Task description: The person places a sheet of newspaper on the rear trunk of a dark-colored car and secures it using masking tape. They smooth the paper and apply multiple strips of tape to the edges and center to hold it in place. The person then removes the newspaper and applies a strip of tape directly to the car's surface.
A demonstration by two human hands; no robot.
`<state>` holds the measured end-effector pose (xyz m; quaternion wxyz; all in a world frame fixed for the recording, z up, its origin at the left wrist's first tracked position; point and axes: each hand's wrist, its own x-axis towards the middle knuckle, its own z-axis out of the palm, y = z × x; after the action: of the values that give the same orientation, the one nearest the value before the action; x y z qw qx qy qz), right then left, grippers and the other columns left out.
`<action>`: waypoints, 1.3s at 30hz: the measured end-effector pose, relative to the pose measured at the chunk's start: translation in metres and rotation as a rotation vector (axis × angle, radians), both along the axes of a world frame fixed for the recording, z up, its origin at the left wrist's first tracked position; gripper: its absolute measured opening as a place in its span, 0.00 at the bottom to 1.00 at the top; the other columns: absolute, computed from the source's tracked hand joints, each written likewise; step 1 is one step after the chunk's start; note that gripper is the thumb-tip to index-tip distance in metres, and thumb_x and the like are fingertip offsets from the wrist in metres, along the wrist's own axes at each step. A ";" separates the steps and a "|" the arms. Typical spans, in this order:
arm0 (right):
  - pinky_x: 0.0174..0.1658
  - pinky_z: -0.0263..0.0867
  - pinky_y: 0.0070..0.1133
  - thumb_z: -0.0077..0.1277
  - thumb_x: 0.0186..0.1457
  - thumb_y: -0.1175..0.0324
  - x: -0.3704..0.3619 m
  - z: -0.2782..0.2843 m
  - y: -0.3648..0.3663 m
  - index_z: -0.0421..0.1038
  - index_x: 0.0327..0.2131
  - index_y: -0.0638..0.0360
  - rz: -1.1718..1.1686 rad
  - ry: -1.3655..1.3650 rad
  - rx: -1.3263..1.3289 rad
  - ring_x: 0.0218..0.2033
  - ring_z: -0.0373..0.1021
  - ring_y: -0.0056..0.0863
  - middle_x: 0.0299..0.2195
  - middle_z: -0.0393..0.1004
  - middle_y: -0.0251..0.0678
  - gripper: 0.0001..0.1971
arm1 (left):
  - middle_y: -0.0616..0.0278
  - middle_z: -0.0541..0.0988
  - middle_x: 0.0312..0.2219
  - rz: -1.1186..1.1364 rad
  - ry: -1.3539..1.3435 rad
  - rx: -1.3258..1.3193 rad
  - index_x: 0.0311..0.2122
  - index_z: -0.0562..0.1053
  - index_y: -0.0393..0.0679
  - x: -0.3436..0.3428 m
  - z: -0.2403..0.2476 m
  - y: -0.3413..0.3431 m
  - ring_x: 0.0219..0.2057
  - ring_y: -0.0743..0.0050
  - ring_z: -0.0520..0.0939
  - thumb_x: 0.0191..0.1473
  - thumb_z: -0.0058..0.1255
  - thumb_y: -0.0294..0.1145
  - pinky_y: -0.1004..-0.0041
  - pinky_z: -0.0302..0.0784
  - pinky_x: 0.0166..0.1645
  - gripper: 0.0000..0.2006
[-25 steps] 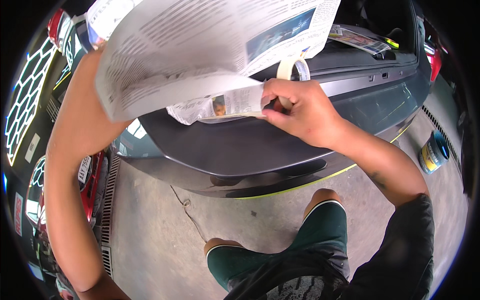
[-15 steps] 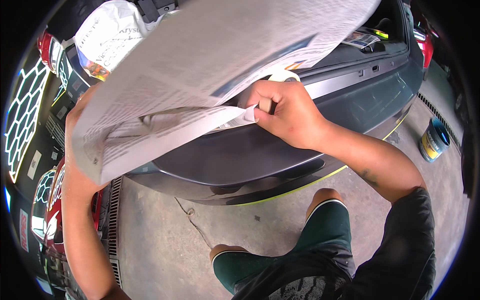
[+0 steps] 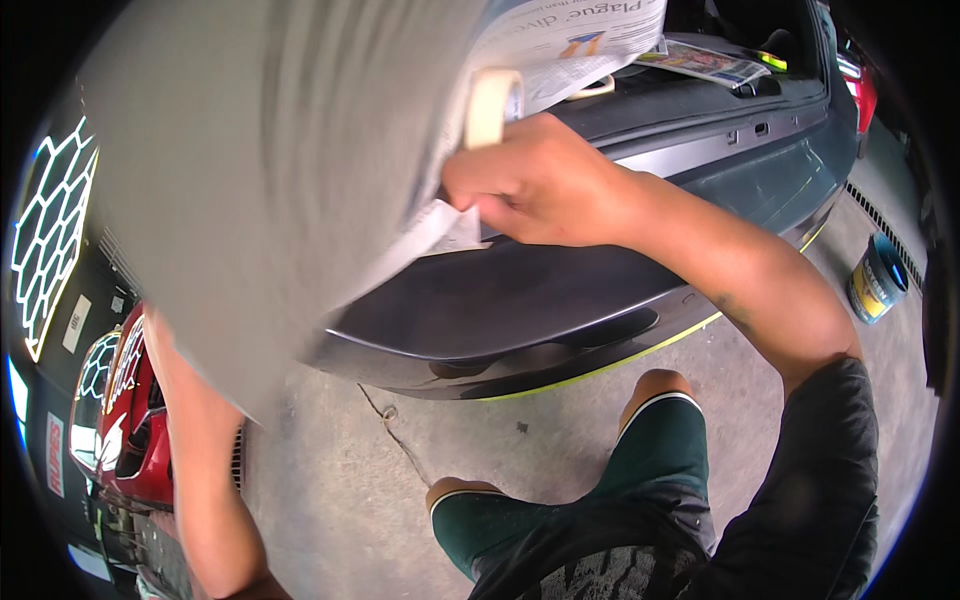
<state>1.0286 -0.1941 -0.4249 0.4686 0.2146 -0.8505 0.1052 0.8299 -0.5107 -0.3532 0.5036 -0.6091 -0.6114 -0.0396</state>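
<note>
A large newspaper sheet (image 3: 250, 170) hangs in front of me, blurred by motion and covering much of the left side. My right hand (image 3: 540, 185) pinches its right edge above the dark grey car bumper (image 3: 480, 310). A roll of cream masking tape (image 3: 488, 108) stands up against the right hand's knuckles; I cannot tell whether the fingers hold it too. My left forearm (image 3: 205, 450) rises behind the sheet, which hides the left hand and its fingers.
Another tape roll (image 3: 592, 88) and a printed paper (image 3: 705, 62) lie in the car's open boot. A blue bucket (image 3: 878, 280) stands on the floor at right. A red car (image 3: 140, 430) is parked at left. A thin cord (image 3: 395, 440) runs along the floor.
The newspaper sheet has swung to the left and now hangs more upright, covering my left hand. My right hand has shifted slightly left and up. The tape roll now shows above it.
</note>
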 end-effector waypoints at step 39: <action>0.38 0.76 0.38 0.59 0.56 0.73 -0.005 0.047 0.025 0.80 0.43 0.48 -0.159 -0.151 0.464 0.37 0.83 0.42 0.31 0.82 0.37 0.11 | 0.64 0.80 0.21 0.331 -0.222 0.525 0.17 0.76 0.49 0.086 -0.109 0.149 0.29 0.58 0.82 0.47 0.72 0.39 0.55 0.62 0.39 0.15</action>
<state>1.0240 -0.1693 -0.3780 0.3488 0.2404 -0.8986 -0.1144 0.9163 -0.3619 -0.4625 0.5734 -0.3428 -0.7220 -0.1799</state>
